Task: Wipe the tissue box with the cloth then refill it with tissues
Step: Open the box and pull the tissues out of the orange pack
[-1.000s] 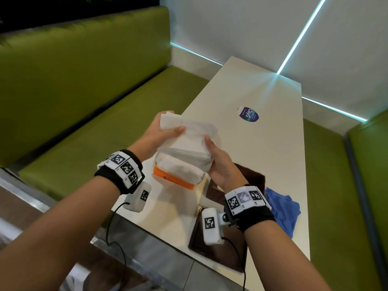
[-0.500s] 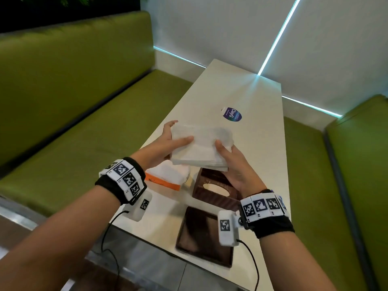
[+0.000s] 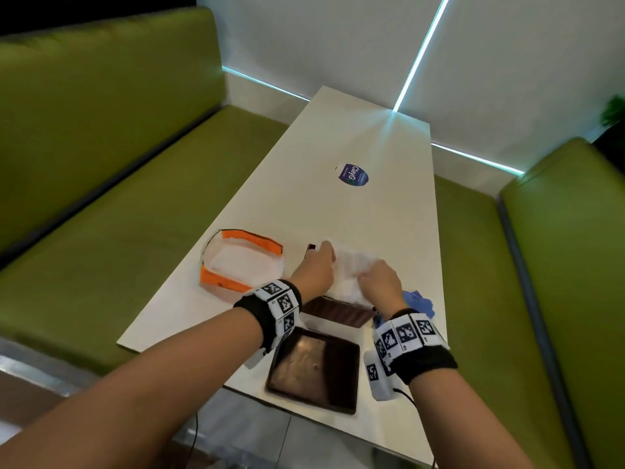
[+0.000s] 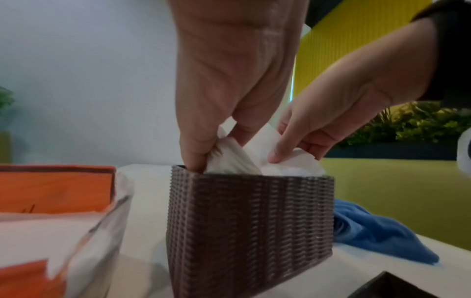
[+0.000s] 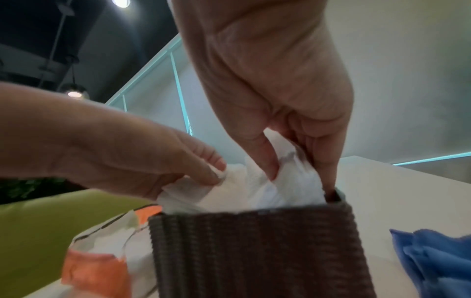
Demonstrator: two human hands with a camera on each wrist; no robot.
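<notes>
Brown woven tissue box (image 4: 251, 223) upright on the white table (image 3: 304, 204), near the near edge, open at the top. White stack of tissues (image 4: 237, 159) partly down inside, upper part bulging above the rim. Left hand (image 4: 229, 80) at the left end of the stack, thumb and fingers pinching the folded edges, fingertips dipping into the box's left corner. Right hand (image 5: 275, 84) at the right end, thumb and fingers curled around the tissues, one finger reaching down inside the box wall. Blue cloth (image 4: 377, 233) crumpled just right of the box, touching its side in the left wrist view. Opened orange and white tissue pack (image 3: 241, 262) lying left of the box, apart from it. Flat dark brown lid (image 3: 314, 370) nearer the table's front edge, just before the box. Round purple sticker (image 3: 352, 174) farther along the table. Green bench seats (image 3: 101, 214) on both sides.
</notes>
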